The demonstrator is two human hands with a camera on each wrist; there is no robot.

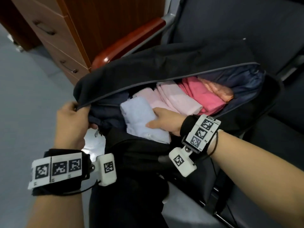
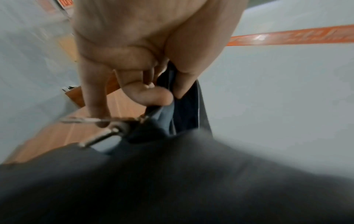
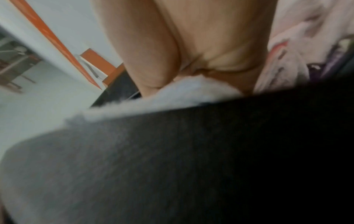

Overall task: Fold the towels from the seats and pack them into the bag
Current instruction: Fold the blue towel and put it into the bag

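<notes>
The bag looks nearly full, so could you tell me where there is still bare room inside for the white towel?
Bare lining shows in the bag at the near-left end, between the white towel and the rim the left hand pinches. A smaller gap lies beyond the orange towel. The middle is crowded: pink towels touching, right hand.

A dark padded seat (image 1: pixel 246 22) carries the open black bag (image 1: pixel 148 69)
</notes>
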